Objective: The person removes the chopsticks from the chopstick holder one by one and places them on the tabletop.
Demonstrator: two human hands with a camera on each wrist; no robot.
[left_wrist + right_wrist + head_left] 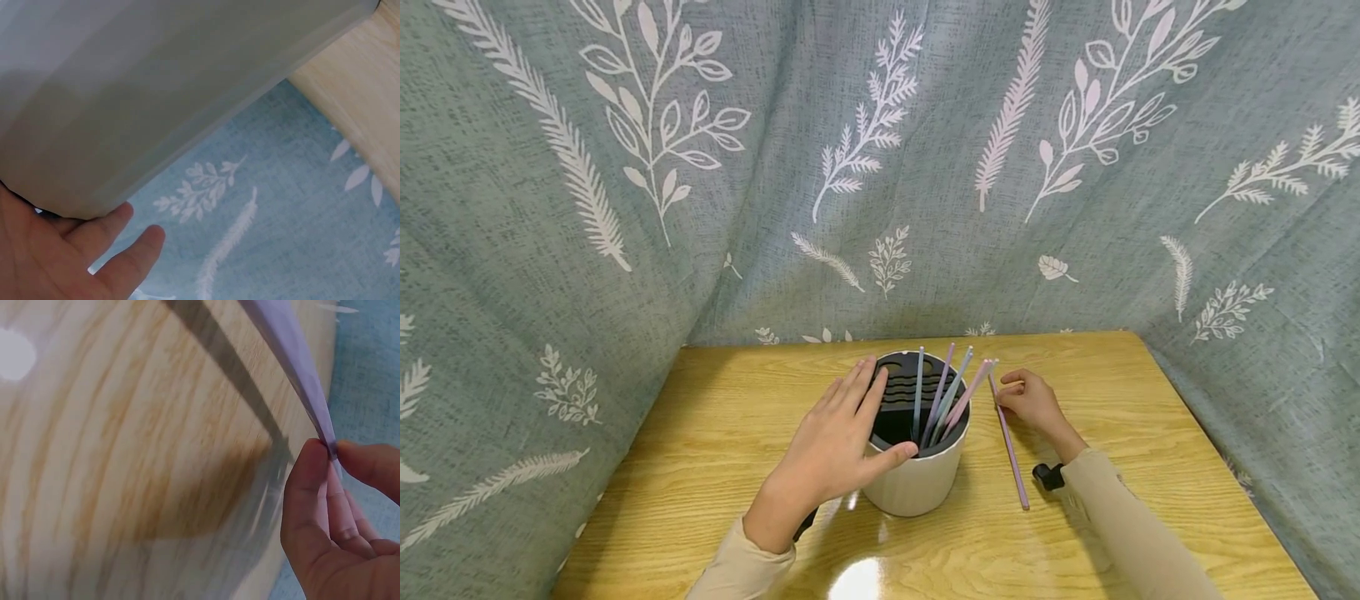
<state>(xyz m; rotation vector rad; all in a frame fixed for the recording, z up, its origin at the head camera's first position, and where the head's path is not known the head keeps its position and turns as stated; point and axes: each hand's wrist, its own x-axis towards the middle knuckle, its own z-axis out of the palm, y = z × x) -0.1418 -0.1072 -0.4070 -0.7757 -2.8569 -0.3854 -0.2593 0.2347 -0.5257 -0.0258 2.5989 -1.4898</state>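
A white round holder (pixel 910 487) with a black slotted top (pixel 900 392) stands on the table; its pale wall (pixel 137 94) fills much of the left wrist view. My left hand (pixel 838 437) rests across the holder's rim, fingers straight and spread, thumb along the near edge. Several thin pastel sticks, among them a blue stick (pixel 918 392) and a pink stick (pixel 967 392), lean inside the holder. To the right, my right hand (pixel 1030 402) pinches a thin purple stick (pixel 1011 454) near its far end, between thumb and fingertip. That purple stick (pixel 294 362) runs away from the fingers in the right wrist view.
The wooden table (pixel 737 400) ends against a blue-green leaf-patterned curtain (pixel 760 208) at the back and sides. A black wrist camera (pixel 1047 477) sits at the right wrist. Light glares on the table's near part.
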